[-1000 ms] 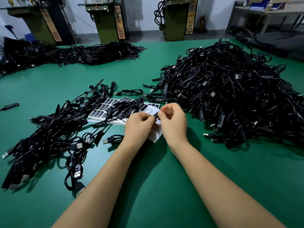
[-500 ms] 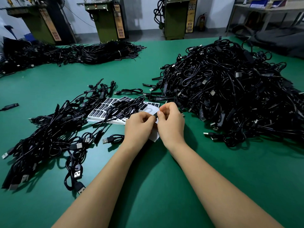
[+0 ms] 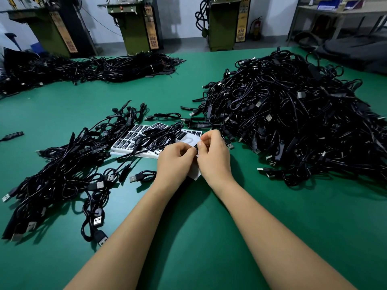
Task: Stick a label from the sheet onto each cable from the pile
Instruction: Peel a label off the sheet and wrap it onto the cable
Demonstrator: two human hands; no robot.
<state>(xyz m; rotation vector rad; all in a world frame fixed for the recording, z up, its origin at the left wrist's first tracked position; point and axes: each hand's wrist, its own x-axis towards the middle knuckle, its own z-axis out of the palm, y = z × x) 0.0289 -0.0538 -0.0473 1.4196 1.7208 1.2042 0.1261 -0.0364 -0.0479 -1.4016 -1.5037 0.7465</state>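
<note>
- Beside the label sheet (image 3: 134, 141), at its near right corner, the left hand (image 3: 174, 162) and the right hand (image 3: 213, 158) meet fingertip to fingertip above the green table (image 3: 199, 237).
- Hand state: both hands have curled fingers and together pinch a small dark strip, judged to be a label (image 3: 196, 147) being wrapped onto a cable; the cable itself is largely hidden by the fingers, so contact between label and cable cannot be confirmed.
- Label supply: the label sheet lies flat, partly covered by a loose cable (image 3: 159, 135) draped across it. Rows of dark labels remain on its far-left part; a bare white area shows at the corner nearest the hands, judged to be positions already peeled.
- Finished work: to the left of the label sheet lies a smaller spread of cables (image 3: 62, 170), judged to be the labelled output. Labels on these cannot be made out individually.
- Remaining work: to the right of the label sheet stands the pile (image 3: 293, 122), far larger and higher than the left spread.
- Progress estimate: early stage. Only a small fraction appears processed; the bulk of the pile is left.
- Beyond the label sheet, at the far edge of the table, a further band of cable bundles (image 3: 94, 68) lies; its relation to this task cannot be determined.
</note>
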